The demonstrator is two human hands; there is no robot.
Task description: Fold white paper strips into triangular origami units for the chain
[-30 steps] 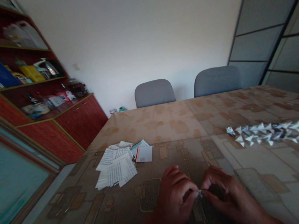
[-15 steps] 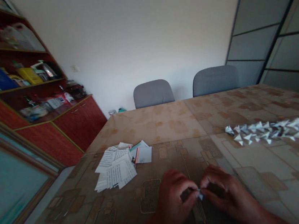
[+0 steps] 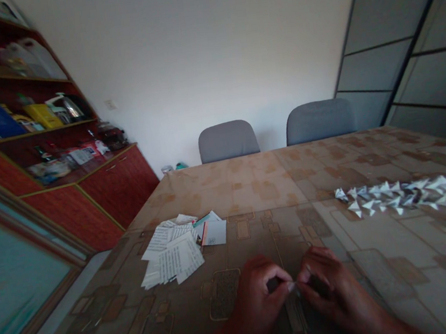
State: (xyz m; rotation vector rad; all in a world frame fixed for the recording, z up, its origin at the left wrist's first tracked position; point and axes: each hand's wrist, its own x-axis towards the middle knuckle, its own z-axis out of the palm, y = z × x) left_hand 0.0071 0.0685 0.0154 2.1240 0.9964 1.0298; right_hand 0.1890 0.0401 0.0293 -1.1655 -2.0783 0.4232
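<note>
My left hand (image 3: 262, 289) is low in the middle of the head view, its thumb and index finger pinched on a small piece of white paper (image 3: 293, 285). Just to its right, my right hand (image 3: 329, 284) has its thumb and index fingertips together at the same piece. Most of the paper is hidden by the fingers. A loose pile of printed paper pieces (image 3: 177, 254) lies on the table to the left of my hands. Two rows of small folded paper shapes (image 3: 397, 197) stand at the right.
The patterned table (image 3: 249, 185) reaches toward two grey chairs (image 3: 228, 140) at its far side. A red cabinet with shelves (image 3: 103, 187) stands at the left, and grey sliding panels (image 3: 374, 40) at the right.
The fingertips have shifted slightly, and less of the small paper shows between them. The camera view has moved a little.
</note>
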